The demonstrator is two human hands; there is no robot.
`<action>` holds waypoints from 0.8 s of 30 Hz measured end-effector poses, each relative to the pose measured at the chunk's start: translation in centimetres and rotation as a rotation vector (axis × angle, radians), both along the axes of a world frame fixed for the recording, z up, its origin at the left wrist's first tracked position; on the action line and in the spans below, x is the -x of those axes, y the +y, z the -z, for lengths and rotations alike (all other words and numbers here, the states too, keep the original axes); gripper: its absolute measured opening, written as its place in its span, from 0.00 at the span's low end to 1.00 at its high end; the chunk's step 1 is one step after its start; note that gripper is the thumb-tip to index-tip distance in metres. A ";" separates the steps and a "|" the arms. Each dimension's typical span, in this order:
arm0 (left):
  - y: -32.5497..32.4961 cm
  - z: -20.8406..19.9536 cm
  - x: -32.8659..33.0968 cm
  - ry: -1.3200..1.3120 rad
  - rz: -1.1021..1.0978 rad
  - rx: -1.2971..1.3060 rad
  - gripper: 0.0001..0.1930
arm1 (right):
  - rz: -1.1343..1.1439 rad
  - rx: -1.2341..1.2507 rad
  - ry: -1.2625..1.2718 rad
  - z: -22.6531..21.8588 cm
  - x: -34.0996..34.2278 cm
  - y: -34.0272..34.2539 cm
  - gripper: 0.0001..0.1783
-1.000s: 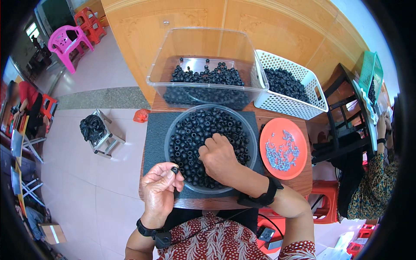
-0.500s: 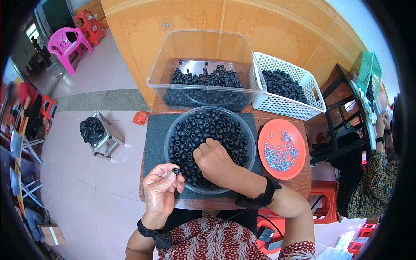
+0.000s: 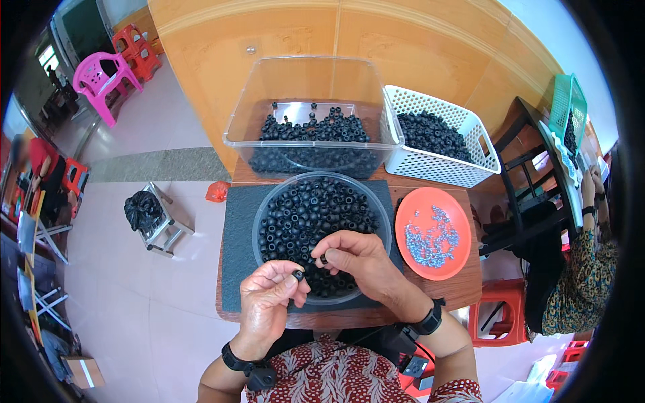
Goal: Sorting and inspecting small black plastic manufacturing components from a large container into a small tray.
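- Right hand [image 3: 359, 264] and left hand [image 3: 267, 295] have closed in on each other since a second ago
- Right one's pinching a small dark piece [image 3: 323, 259], left one's got a black ring-shaped bead [image 3: 298, 275] by the fingertips
- Both hover over a round clear plastic tub [image 3: 385, 232] full of round black beads [image 3: 302, 225]
- Flat round orange plate [image 3: 420, 200] with tiny silvery bits [image 3: 430, 250] sits just right

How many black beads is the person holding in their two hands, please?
2: one black bead is pinched in the left hand, and a second bead in the right hand. More could be hidden inside either hand.
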State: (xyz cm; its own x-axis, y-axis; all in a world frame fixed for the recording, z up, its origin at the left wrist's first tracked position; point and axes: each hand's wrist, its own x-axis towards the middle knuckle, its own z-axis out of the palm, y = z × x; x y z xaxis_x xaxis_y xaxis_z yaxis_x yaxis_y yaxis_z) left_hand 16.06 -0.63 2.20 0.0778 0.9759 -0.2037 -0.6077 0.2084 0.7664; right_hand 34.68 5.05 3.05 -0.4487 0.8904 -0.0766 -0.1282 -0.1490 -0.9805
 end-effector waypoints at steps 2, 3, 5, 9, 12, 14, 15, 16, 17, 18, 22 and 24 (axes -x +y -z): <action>0.1 0.1 -0.4 -0.005 0.022 -0.006 0.09 | 0.028 0.094 0.155 0.2 0.0 -0.5 0.09; 0.1 0.0 -0.6 -0.011 0.037 -0.009 0.09 | 0.044 0.083 0.164 0.4 0.0 -0.8 0.10; 0.0 -0.1 -1.1 -0.013 0.054 0.002 0.09 | 0.086 0.072 0.171 0.3 0.1 -1.3 0.09; 0.0 -0.3 -1.6 -0.027 0.084 0.024 0.08 | 0.132 0.036 0.190 0.4 0.3 -2.0 0.09; 0.0 -0.4 -1.8 -0.007 0.072 0.020 0.08 | 0.141 0.081 0.233 0.8 0.0 -2.2 0.10; 0.0 -0.5 -1.8 0.012 0.070 0.011 0.07 | 0.128 0.102 0.197 0.6 -0.4 -2.2 0.10; 0.1 -0.5 -1.8 0.030 0.067 0.001 0.07 | 0.114 0.123 0.159 0.4 -0.6 -2.2 0.10; 0.1 -0.5 -1.9 0.030 0.068 0.005 0.07 | 0.115 0.127 0.159 0.1 -0.7 -2.2 0.10; 0.2 -0.6 -2.0 0.068 0.058 0.011 0.08 | 0.099 0.130 0.149 -0.3 -0.7 -2.3 0.10; 0.3 -0.6 -2.2 0.107 0.047 0.015 0.10 | 0.082 0.133 0.139 -0.5 -0.8 -2.4 0.10; 0.4 -0.1 -2.6 0.164 0.011 -0.010 0.10 | 0.067 0.037 0.111 -0.5 -0.5 -2.6 0.10; 0.2 0.1 -2.9 0.202 -0.012 -0.058 0.10 | 0.084 -0.005 0.012 -1.1 -0.1 -2.9 0.08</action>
State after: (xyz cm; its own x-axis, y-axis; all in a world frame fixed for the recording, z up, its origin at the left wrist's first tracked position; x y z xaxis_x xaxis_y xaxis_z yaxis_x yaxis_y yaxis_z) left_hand 18.96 -0.40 2.12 0.0294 0.9871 -0.1574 -0.4426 0.1541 0.8834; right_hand 34.81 2.15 4.16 -0.3730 0.9254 -0.0674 -0.1514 -0.1324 -0.9796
